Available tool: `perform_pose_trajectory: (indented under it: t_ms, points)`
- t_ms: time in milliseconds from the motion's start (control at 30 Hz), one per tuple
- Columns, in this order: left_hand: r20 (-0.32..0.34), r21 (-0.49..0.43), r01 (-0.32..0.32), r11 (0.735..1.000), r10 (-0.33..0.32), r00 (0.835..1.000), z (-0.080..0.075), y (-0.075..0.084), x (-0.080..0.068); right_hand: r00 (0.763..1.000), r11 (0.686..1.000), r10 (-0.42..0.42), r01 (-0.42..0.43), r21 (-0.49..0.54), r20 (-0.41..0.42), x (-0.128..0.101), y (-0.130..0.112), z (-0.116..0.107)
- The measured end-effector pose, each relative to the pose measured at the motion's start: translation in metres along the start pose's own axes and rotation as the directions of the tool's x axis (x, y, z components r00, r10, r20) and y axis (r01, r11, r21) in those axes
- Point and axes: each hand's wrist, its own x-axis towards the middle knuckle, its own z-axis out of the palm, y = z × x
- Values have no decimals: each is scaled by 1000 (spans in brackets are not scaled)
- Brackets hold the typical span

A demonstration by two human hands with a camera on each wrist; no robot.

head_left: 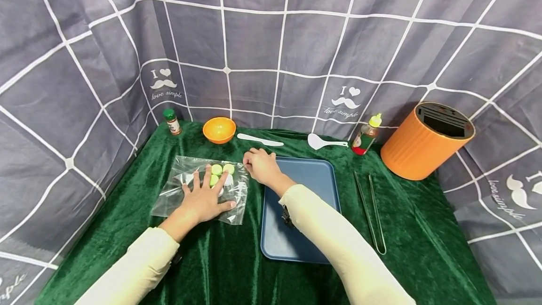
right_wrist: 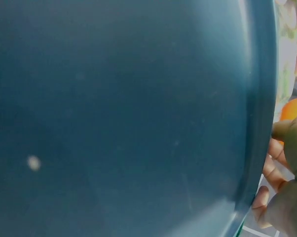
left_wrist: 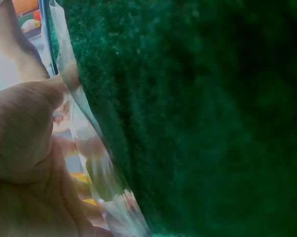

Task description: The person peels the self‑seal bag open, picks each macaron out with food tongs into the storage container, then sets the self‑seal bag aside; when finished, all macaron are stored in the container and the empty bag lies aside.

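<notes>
Pressing flat on the clear bag (head_left: 199, 187) left of centre frame, the left hand (head_left: 203, 199) is lying with fingers spread, while the right hand (head_left: 262, 166) is pinching the bag's right edge. It is probably being opened or sealed; next comes a steady pull along that edge.

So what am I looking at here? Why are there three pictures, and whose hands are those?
They are a person's two hands; no machine is there. The big picture comes from a camera on the person's head, looking down at a green cloth. The other two come from cameras on each wrist, so they are very close and blurry.

The left hand lies flat, fingers spread, on a clear bag with green slices inside. The right hand has curled fingers at the bag's top corner, beside a blue tray; it seems to pinch the bag's edge.

Also there: an orange bowl, a white knife, a white spoon, two bottles, tongs and an orange holder.
</notes>
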Motion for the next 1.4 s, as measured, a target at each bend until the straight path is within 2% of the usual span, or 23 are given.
perform_pose_trajectory:
  t_ms: [233, 567, 867, 1100, 1233, 1400]
  points:
    - [-5, -9, -9, 1000, 9, 1000, 2, -3, 3, 1000, 1000, -23, 24, 15, -14, -1, 1, -3]
    - [9, -11, 0, 1000, 0, 1000, -2, 2, -1, 997, 997, -74, 74, 7, -29, -3, 7, -2]
    - [0, 1, -1, 1000, 1, 1000, -1, 2, 0, 982, 972, -172, 182, 148, -80, -8, 22, -7]
    - [5, -3, 2, 1000, -2, 1000, -3, 3, -2, 966, 950, -219, 244, 198, -139, -9, 29, -6]
    - [6, -3, 9, 1000, -9, 1000, -4, 5, -3, 962, 944, -223, 253, 211, -155, -10, 31, -5]
    - [7, 0, 10, 1000, -10, 1000, -3, 4, -1, 971, 957, -206, 225, 183, -119, -13, 30, -7]
